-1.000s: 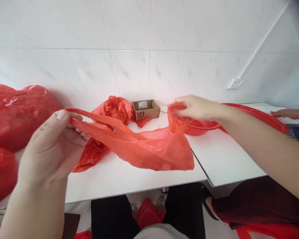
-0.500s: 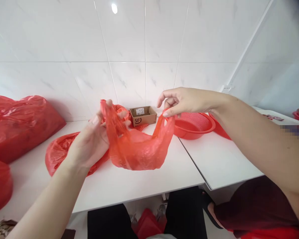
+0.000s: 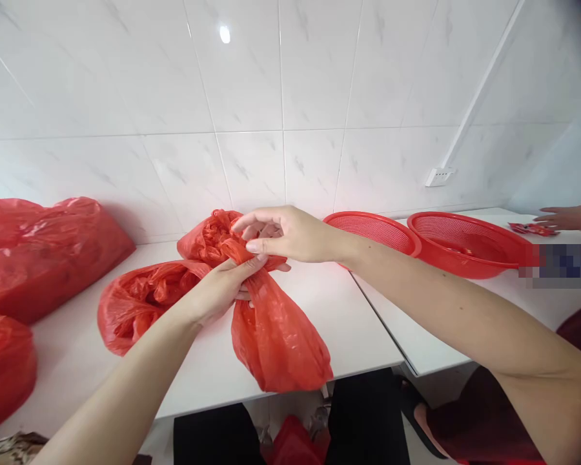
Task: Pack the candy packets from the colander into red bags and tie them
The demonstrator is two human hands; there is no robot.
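Observation:
A thin red plastic bag [image 3: 281, 336] hangs in front of me, its lower part reaching over the table's front edge. My left hand [image 3: 230, 284] is closed round its gathered neck, thumb on top. Just above, my right hand [image 3: 285, 236] pinches the top of the bag, its upper fingers curved. The two hands touch or nearly touch at the neck. Behind them lies a crumpled red bag [image 3: 206, 239]. Left of my left hand a rolled-open red bag [image 3: 140, 300] rests on the white table [image 3: 319, 297]. What the hanging bag holds cannot be made out.
Large full red bags [image 3: 53, 252] stand at the left. Two red baskets sit at the right, a nearer mesh one [image 3: 368, 226] and a farther one [image 3: 465, 239]. Another person's hand [image 3: 569, 218] is beside small red packets [image 3: 532, 228]. A gap divides the tables.
My hands have come together from holding the bag's two handles apart. Its neck is now gathered and its body hangs lower. The cardboard box is now hidden behind my right hand.

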